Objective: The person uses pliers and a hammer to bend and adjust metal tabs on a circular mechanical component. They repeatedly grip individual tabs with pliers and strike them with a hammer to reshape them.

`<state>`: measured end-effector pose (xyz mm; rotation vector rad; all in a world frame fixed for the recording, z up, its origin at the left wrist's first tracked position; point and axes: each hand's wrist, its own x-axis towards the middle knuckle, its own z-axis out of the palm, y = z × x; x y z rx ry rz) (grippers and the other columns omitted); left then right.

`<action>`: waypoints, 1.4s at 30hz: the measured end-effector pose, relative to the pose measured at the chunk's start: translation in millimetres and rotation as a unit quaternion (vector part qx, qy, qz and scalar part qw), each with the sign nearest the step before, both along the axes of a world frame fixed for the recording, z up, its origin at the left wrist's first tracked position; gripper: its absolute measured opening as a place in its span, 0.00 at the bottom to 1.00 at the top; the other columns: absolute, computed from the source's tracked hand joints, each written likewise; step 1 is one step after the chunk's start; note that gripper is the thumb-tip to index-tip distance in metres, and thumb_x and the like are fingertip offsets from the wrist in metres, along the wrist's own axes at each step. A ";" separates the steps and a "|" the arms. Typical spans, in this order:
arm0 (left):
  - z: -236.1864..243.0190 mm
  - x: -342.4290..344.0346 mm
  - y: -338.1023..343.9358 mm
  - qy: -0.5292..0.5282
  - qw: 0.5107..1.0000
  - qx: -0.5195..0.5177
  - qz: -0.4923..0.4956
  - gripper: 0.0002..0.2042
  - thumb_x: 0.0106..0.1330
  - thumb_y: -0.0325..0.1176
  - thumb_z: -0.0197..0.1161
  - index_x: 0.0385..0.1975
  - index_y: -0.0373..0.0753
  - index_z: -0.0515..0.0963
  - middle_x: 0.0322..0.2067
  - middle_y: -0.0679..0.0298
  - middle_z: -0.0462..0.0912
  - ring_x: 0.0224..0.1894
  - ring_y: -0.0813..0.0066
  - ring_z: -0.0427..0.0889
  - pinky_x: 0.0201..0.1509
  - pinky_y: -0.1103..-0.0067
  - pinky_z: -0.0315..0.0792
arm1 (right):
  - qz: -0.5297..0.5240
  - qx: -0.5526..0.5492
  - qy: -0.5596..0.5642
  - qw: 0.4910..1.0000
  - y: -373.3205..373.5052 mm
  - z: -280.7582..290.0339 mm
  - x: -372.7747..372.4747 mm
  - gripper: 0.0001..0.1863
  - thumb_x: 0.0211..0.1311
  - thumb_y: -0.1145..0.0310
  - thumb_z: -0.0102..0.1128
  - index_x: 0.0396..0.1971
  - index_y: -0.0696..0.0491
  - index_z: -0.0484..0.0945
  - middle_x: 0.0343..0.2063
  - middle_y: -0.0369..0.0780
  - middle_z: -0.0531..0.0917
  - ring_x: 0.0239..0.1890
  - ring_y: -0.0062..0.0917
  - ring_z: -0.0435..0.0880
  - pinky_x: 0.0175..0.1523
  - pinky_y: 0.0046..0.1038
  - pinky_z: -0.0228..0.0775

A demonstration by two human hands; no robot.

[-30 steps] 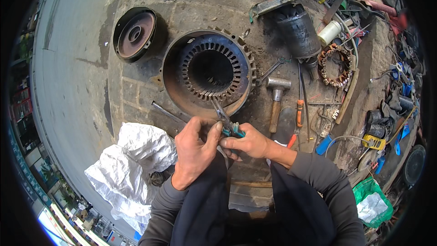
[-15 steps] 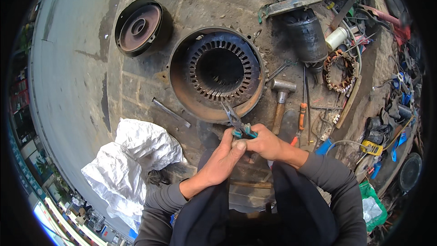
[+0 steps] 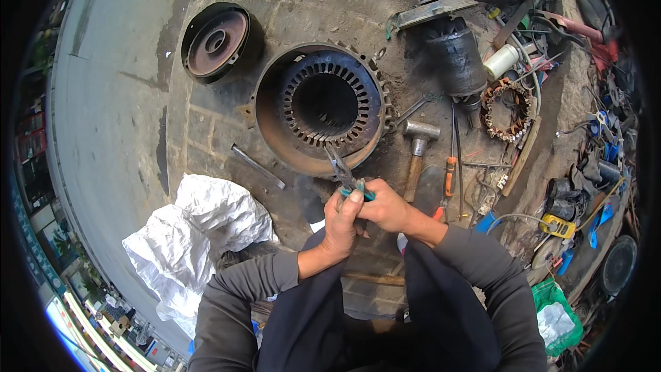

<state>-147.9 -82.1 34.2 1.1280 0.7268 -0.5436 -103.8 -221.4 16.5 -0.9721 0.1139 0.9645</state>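
A pair of pliers [image 3: 340, 170] with teal handles is held in front of me, its jaws pointing away over the near rim of a motor housing [image 3: 271, 134]. My left hand [image 3: 339, 224] is closed around the handles, thumb on top. Close against it, my right hand [image 3: 390, 208] is also closed on the handles; its fingertips are partly hidden. Inside the rusty round housing sits a slotted stator core [image 3: 368, 86] with a dark bore. Whether the jaws grip anything is too small to tell.
A round end cover [image 3: 234, 55] lies far left. A hammer [image 3: 414, 158], an orange-handled screwdriver [image 3: 449, 178] and a copper winding ring [image 3: 486, 114] lie right, near a dark rotor [image 3: 454, 58]. A metal rod [image 3: 258, 167] and white sack [image 3: 220, 210] are left.
The hands and pliers have shifted slightly left in the picture. My left hand has turned more upright, and the pliers' handles have come closer together. The whole view has moved a little.
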 end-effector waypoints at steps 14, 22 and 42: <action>81.1 27.4 47.5 0.189 0.973 -0.111 -0.069 0.23 0.80 0.56 0.57 0.34 0.39 0.77 0.23 0.62 0.78 0.26 0.67 0.83 0.27 0.73 0.81 | -0.064 0.111 0.336 0.933 23.8 60.8 -0.2 0.11 0.67 0.69 0.63 0.28 0.60 0.79 0.21 0.41 0.82 0.18 0.25 0.79 0.22 0.28 0.71; 74.8 26.4 65.7 0.060 0.957 -0.086 -0.272 0.26 0.86 0.48 0.49 0.65 0.28 0.69 0.43 0.55 0.84 0.45 0.71 0.86 0.53 0.72 0.82 | -0.019 0.095 0.318 0.943 7.4 59.6 3.4 0.11 0.72 0.67 0.62 0.30 0.58 0.79 0.22 0.39 0.79 0.21 0.23 0.78 0.23 0.29 0.68; -20.9 120.1 103.8 -0.357 0.761 0.541 0.005 0.28 0.74 0.32 0.56 0.72 0.30 0.65 0.72 0.47 0.67 0.79 0.45 0.56 0.81 0.53 0.48 | -0.064 -0.006 0.399 0.914 34.7 116.1 16.7 0.07 0.75 0.61 0.58 0.43 0.48 0.78 0.30 0.35 0.77 0.26 0.23 0.70 0.30 0.27 0.63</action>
